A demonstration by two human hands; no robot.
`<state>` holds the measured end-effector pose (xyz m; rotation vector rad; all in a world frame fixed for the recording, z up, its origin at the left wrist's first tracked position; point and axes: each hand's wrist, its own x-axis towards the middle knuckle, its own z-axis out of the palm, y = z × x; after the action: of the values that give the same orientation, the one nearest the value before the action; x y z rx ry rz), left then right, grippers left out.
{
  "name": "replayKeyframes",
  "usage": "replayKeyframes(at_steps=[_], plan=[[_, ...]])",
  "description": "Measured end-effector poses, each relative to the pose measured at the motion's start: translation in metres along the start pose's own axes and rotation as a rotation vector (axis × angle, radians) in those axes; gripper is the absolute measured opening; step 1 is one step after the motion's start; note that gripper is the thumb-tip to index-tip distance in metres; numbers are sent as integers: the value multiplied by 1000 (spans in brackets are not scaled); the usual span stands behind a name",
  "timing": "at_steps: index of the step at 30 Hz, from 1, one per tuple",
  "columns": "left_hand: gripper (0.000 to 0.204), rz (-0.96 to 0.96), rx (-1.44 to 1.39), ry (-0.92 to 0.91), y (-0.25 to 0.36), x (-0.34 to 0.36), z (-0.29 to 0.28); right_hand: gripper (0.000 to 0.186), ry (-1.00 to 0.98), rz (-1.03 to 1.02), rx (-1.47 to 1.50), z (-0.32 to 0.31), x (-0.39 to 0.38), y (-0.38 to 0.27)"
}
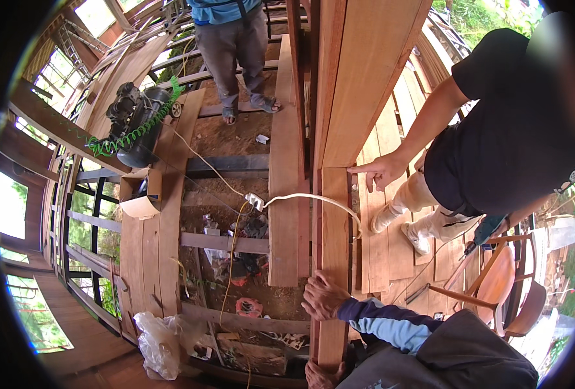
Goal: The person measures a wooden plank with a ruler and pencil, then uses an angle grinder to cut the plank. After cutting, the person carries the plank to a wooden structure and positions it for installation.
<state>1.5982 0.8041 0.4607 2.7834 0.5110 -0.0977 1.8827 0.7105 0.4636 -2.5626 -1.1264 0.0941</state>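
Note:
Neither my left hand nor my right hand shows here. Below me runs a long reddish wooden beam (335, 233). At the lower edge, a person in a dark top with navy and light-blue sleeves (391, 322) has one hand (323, 296) gripping the beam, and the other hand (322, 376) lies lower on it. A second person, in a black shirt (514, 129), touches the beam with an outstretched finger of one hand (381, 172). Their other hand, partly hidden, holds a teal power drill (488, 230). A broad wooden board (371, 78) meets the beam there, widening toward the top.
A third person in grey trousers (234, 55) stands at the far side. An air compressor (138, 123) with a green coiled hose and a cardboard box (141, 193) are at left. A white cord (313, 196) crosses open floor joists (226, 242). A wooden chair (495, 285) stands right; a plastic bag (161, 343) lies lower left.

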Motion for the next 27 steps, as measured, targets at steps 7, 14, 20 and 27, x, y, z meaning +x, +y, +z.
replayKeyframes(at_steps=[7,14,20,27], plan=[[101,-70,-29,-85,5,2,-4,33,8,21,1,13,-4,1],[109,-103,-50,-130,4,-3,-8,36,-8,40,7,4,-2,-3],[112,-138,-23,-113,-17,-21,20,37,-23,30,-17,1,-1,-7],[111,-207,-60,-173,-3,-13,0,36,-33,35,-39,9,-2,-7]])
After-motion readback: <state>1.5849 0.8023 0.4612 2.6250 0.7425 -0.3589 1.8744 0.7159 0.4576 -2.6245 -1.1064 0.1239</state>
